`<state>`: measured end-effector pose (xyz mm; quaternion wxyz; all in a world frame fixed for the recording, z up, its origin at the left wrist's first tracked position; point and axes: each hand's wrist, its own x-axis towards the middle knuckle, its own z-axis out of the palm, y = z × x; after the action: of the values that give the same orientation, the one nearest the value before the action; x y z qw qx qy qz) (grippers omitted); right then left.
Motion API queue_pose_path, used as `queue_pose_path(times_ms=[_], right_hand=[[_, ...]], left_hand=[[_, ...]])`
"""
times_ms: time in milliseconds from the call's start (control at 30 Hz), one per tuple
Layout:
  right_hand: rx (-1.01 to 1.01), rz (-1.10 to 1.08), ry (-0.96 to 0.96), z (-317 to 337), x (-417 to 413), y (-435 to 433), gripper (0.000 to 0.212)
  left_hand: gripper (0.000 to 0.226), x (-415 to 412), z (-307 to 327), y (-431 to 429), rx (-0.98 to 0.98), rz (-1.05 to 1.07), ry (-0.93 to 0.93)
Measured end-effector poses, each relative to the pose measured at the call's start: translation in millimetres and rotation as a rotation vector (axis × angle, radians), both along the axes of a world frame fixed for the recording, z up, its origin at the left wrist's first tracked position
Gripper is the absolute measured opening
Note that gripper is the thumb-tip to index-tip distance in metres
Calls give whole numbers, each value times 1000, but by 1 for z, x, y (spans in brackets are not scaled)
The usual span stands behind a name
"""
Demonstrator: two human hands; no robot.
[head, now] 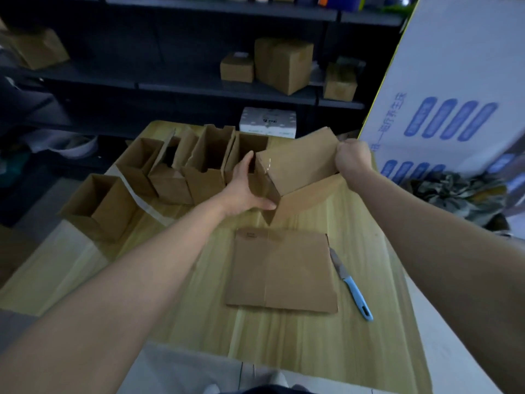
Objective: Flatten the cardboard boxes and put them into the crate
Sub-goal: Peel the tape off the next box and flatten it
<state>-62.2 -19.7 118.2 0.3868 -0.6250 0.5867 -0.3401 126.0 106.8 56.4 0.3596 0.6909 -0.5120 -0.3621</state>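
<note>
1. Cardboard box [298,166]: centre of frame, tilted over the tabletop [170,280].
2. Left hand [244,189]: fingers and thumb spread, gripping the box's left end.
3. Right hand [353,159]: fingers curled tight on its upper right edge.
4. Flattened cardboard [281,274]: lower centre, with a blue-handled knife [350,282] just beside it on the right.
5. Open boxes [199,169]: in a row, upper left.

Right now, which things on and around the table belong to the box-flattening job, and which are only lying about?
Job: box held by left hand and right hand; flat cardboard; open boxes; probably knife.
Lying about: shelf boxes; small white box; big white carton.
</note>
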Motion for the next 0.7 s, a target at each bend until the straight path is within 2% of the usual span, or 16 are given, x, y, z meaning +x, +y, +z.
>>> queue_pose_path(times_ms=[67, 100, 133, 167, 233, 333, 500, 600, 700], right_hand=[[178, 16, -24, 0, -2, 14, 21], [206, -6, 87, 3, 0, 23, 22], [115, 12, 350, -6, 1, 27, 24], [126, -3, 339, -10, 3, 30, 26], [289, -43, -21, -19, 8, 37, 34], [295, 22, 97, -25, 19, 54, 38], [278, 445, 134, -29, 46, 89, 57], [332, 619, 168, -36, 65, 106, 69], [383, 779, 368, -44, 82, 116, 98]], left_hand=[[139, 4, 6, 6, -13, -100, -21], [142, 5, 10, 10, -1, -133, -31], [144, 7, 11, 13, 17, -148, -45], [145, 8, 13, 16, 27, -155, -67], [143, 13, 17, 24, 29, -158, -130], [137, 25, 19, 38, 57, -173, -232], [133, 42, 11, 61, 242, -284, -473], [132, 49, 4, 70, 331, -340, -562], [131, 52, -4, 73, 367, -367, -621]])
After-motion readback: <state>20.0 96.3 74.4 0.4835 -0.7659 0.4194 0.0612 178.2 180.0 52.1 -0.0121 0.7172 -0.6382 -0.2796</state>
